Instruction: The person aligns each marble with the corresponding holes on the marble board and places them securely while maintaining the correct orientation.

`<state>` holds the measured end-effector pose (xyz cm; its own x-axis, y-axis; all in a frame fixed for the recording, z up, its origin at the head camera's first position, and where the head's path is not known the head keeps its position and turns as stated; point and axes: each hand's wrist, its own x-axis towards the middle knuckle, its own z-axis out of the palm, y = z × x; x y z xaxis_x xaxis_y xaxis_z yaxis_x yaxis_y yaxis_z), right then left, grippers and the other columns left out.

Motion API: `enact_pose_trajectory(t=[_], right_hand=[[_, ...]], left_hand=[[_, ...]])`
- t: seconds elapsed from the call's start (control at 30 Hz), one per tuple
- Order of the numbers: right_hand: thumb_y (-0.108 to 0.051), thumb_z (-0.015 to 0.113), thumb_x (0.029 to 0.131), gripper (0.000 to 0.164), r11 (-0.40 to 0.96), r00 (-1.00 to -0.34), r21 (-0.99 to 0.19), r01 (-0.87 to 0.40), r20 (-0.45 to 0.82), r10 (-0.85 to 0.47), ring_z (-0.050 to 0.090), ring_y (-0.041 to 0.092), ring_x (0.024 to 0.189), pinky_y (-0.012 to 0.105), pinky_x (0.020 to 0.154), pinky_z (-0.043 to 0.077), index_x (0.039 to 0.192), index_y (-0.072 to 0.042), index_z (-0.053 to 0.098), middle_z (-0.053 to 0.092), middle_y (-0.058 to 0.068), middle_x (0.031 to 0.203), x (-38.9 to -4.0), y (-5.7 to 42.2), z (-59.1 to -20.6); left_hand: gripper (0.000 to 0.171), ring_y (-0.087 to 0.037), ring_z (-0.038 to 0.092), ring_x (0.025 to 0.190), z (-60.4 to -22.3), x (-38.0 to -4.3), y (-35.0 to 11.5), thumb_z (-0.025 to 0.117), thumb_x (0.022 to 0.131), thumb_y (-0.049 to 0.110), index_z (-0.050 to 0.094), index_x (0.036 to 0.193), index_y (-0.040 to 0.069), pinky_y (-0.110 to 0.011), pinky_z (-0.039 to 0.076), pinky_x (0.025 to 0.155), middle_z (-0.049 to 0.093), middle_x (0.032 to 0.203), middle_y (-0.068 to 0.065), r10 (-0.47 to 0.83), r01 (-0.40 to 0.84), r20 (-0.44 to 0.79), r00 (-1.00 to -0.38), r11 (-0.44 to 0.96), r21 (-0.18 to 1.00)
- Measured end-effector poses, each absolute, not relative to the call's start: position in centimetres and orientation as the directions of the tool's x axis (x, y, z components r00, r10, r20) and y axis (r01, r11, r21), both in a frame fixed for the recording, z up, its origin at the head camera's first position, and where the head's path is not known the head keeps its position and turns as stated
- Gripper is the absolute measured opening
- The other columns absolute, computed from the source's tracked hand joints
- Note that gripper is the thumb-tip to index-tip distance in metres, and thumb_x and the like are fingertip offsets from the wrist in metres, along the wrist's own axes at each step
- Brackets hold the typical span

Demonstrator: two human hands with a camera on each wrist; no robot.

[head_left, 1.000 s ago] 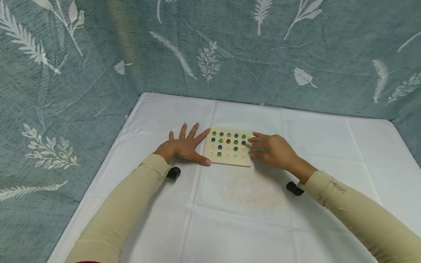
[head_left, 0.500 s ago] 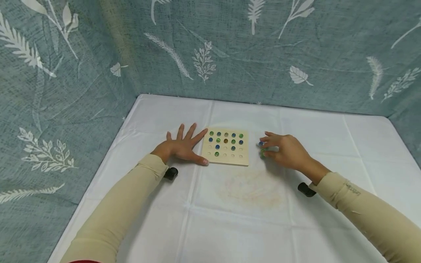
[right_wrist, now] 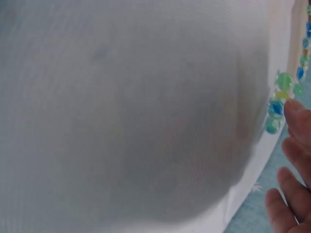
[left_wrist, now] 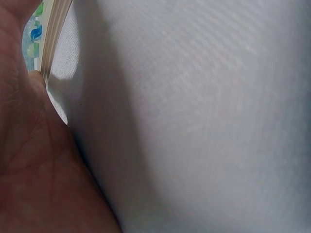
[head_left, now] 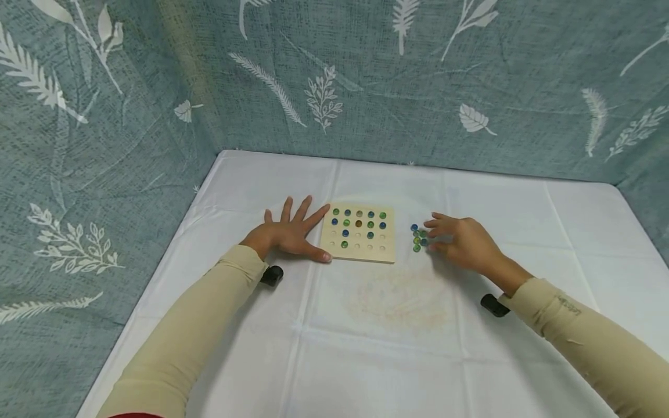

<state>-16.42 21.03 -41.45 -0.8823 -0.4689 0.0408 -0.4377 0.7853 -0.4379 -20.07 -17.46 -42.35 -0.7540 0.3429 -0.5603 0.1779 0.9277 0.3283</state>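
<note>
As we look down, nearest us: two beige long sleeves (head_left: 183, 342) over a table covered in white cloth (head_left: 376, 360).
Right hand (head_left: 465, 244): fingers loosely bent and parted, gripping nothing that we can see; its tips are right beside the loose marbles, though we cannot tell whether they touch.
Left hand (head_left: 286, 235): fingers spread wide, thumb and forefinger against the board's left edge, much as we saw it half a second ago.
Loose marbles (head_left: 416, 240): small round blue, green and yellowish glass balls, clustered on the cloth right of the board; the right hand has drawn aside, and we now see several it covered.
Board (head_left: 366, 255): pale rectangular wood, two far rows filled with seated marbles (head_left: 345, 233), two near rows partly filled, unchanged.
Farthest from us: grey-green fabric curtain (head_left: 366, 98) printed with white leaves.
</note>
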Motion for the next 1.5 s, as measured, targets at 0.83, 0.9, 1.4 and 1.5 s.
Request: enact_pose_trajectory(t=[0.83,0.9,1.4,1.5], right_hand=[[-0.007,0.082,0.086,0.017,0.794,-0.863,-0.368,-0.484,0.052,-0.502,0.055,0.039,0.142,0.06,0.109,0.049,0.104,-0.004,0.083,0.067,0.017,0.142,-16.3,19.3,-42.0],[-0.006,0.083,0.086,0.019,0.782,-0.853,-0.369,-0.502,0.064,-0.518,0.054,0.038,0.143,0.059,0.108,0.05,0.105,-0.005,0.083,0.067,0.016,0.143,-16.3,19.2,-42.0],[-0.005,0.086,0.082,0.021,0.692,-0.761,-0.361,-0.626,0.089,-0.642,0.048,0.038,0.148,0.056,0.108,0.052,0.102,-0.009,0.084,0.066,0.013,0.145,-16.5,18.5,-42.2],[-0.007,0.087,0.081,0.018,0.675,-0.744,-0.35,-0.649,0.108,-0.659,0.049,0.04,0.147,0.057,0.11,0.05,0.099,-0.008,0.084,0.068,0.014,0.142,-16.5,18.3,-42.3]], left_hand=[[0.124,-0.038,-0.039,0.155,-42.2,-20.0,-17.5,0.071,0.08,0.078,-0.013,0.165,0.045,-0.077,-0.018,0.118,-0.035,0.171,0.002,0.324,0.154,-0.581,-0.746,0.934,0.322],[0.124,-0.039,-0.038,0.155,-42.1,-19.9,-17.5,0.07,0.08,0.079,-0.013,0.165,0.044,-0.077,-0.018,0.118,-0.034,0.171,0.001,0.329,0.156,-0.579,-0.746,0.932,0.328],[0.126,-0.037,-0.039,0.155,-43.1,-20.5,-17.6,0.071,0.076,0.081,-0.013,0.164,0.046,-0.078,-0.016,0.118,-0.035,0.171,0.003,0.323,0.15,-0.576,-0.751,0.933,0.327],[0.126,-0.038,-0.039,0.155,-42.9,-20.3,-17.6,0.071,0.077,0.081,-0.013,0.164,0.047,-0.078,-0.016,0.118,-0.035,0.171,0.003,0.319,0.146,-0.58,-0.75,0.935,0.324]])
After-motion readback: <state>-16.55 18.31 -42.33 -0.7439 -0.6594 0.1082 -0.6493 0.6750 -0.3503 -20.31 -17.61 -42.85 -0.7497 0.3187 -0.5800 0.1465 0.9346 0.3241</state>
